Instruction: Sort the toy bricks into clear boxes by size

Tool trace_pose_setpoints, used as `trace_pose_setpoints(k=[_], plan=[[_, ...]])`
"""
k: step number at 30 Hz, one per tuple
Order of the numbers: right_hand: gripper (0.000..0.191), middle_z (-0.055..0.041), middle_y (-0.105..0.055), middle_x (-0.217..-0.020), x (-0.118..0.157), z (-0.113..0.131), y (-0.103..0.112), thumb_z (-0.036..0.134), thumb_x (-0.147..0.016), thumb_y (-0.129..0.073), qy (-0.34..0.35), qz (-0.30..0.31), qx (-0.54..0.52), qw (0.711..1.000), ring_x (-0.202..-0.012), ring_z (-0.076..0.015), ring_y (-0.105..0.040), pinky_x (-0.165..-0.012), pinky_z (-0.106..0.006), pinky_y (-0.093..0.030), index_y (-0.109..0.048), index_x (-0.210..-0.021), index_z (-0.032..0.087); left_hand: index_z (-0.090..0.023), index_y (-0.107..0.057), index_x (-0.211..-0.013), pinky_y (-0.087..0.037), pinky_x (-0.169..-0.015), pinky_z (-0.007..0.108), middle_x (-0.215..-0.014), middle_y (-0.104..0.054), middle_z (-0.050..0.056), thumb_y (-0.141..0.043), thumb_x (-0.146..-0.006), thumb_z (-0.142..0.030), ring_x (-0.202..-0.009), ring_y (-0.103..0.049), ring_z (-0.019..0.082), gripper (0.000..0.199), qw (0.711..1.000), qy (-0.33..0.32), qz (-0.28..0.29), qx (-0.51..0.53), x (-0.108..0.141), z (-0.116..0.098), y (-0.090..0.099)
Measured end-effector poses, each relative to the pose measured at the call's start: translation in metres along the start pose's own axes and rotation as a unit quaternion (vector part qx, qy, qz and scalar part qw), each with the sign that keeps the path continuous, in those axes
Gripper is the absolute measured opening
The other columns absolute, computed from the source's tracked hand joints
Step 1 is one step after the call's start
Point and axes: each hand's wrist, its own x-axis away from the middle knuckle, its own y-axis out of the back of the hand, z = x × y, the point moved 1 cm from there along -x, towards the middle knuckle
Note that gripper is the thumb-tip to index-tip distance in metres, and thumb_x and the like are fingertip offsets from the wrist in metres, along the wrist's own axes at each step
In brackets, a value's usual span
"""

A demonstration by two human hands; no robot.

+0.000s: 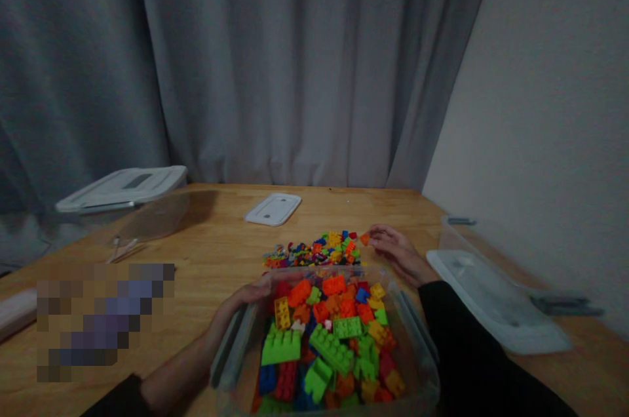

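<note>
Presently, right hand point(393, 252) pinches orange brick point(364, 239) beyond bin point(430, 374), toward 1 o'clock; left hand point(244, 294) contacts bin at 10 o'clock, grip indeterminable.

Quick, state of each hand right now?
Left hand: at the far left rim of the clear plastic box; fingers partly hidden, so grip open or closed can't be told.
Right hand: grip closed on a small orange plastic brick.
</note>
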Motion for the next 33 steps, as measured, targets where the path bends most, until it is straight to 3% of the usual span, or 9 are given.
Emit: trace_pose_setpoints(k=[4,7,11,14,18,25,30,33], plan=[[0.037,0.0003,-0.058,-0.098,0.006,0.005,-0.002,0.022,-0.072,-0.086,-0.002,0.086,-0.09,0.992,-0.079,-0.0057,-0.05,-0.066,-0.018,-0.038,-0.065,-0.103,0.019,-0.02,-0.081,-0.103,-0.041,-0.112,0.04,-0.102,-0.082,0.007,-0.06,-0.077,-0.028,-0.113,-0.068,0.032,0.034,1.0,-0.01,-0.008,-0.025,0.007,-0.005,-0.012],[0.034,0.0001,-0.053,-0.095,0.01,0.009,-0.003,0.019,-0.073,-0.084,-0.001,0.14,-0.123,0.982,-0.074,-0.0052,-0.045,-0.065,-0.018,-0.037,-0.062,-0.098,0.018,-0.024,-0.081,-0.075,-0.043,-0.108,0.032,-0.078,-0.081,0.001,-0.065,-0.072,-0.025,-0.089,-0.072,0.026,0.017,0.998,-0.028,-0.032,-0.054,0.008,-0.015,-0.024],[0.036,-0.0009,-0.053,-0.093,0.018,0.016,-0.005,0.02,-0.07,-0.085,-0.005,0.205,-0.152,0.967,-0.076,-0.0069,-0.049,-0.068,-0.019,-0.038,-0.055,-0.091,0.017,-0.026,-0.074,-0.055,-0.051,-0.095,0.033,-0.06,-0.074,-0.002,-0.069,-0.066,-0.022,-0.067,-0.066,0.024,0.012,0.994,-0.034,-0.091,-0.054,0.009,-0.019,-0.03],[0.04,-0.0024,-0.057,-0.092,0.024,0.019,-0.007,0.023,-0.067,-0.086,-0.006,0.255,-0.152,0.955,-0.078,-0.0088,-0.053,-0.07,-0.021,-0.039,-0.052,-0.087,0.017,-0.025,-0.079,-0.065,-0.049,-0.096,0.033,-0.07,-0.077,0.0,-0.066,-0.07,-0.022,-0.08,-0.069,0.026,0.015,0.99,-0.03,-0.121,-0.062,0.007,-0.016,-0.022],[0.044,-0.0045,-0.061,-0.095,0.029,0.021,-0.006,0.028,-0.065,-0.087,-0.025,0.285,-0.104,0.952,-0.081,-0.0121,-0.055,-0.071,-0.024,-0.038,-0.05,-0.085,0.018,-0.022,-0.082,-0.077,-0.046,-0.104,0.039,-0.08,-0.08,0.004,-0.062,-0.072,-0.024,-0.103,-0.068,0.032,0.021,0.994,-0.013,-0.084,-0.068,0.005,-0.013,-0.017],[0.049,-0.0055,-0.063,-0.096,0.03,0.023,-0.007,0.035,-0.062,-0.09,-0.034,0.301,-0.039,0.952,-0.091,-0.0169,-0.057,-0.082,-0.028,-0.041,-0.05,-0.085,0.019,-0.025,-0.077,-0.063,-0.043,-0.108,0.041,-0.07,-0.077,0.003,-0.062,-0.071,-0.025,-0.104,-0.07,0.034,0.017,0.997,-0.011,-0.047,-0.065,0.008,-0.02,-0.035],[0.044,-0.005,-0.065,-0.097,0.031,0.023,-0.008,0.027,-0.066,-0.088,-0.034,0.336,-0.05,0.94,-0.086,-0.0132,-0.056,-0.076,-0.025,-0.038,-0.051,-0.088,0.018,-0.025,-0.076,-0.06,-0.043,-0.109,0.047,-0.076,-0.079,0.006,-0.064,-0.069,-0.028,-0.114,-0.067,0.039,0.015,0.999,0.011,-0.023,-0.038,0.01,-0.021,-0.045],[0.041,-0.0052,-0.066,-0.099,0.03,0.021,-0.006,0.022,-0.068,-0.086,-0.029,0.348,-0.059,0.935,-0.087,-0.0126,-0.056,-0.076,-0.024,-0.037,-0.052,-0.09,0.017,-0.024,-0.076,-0.061,-0.042,-0.111,0.045,-0.078,-0.08,0.006,-0.064,-0.071,-0.027,-0.112,-0.068,0.037,0.016,0.999,0.015,-0.023,-0.026,0.011,-0.019,-0.042]])
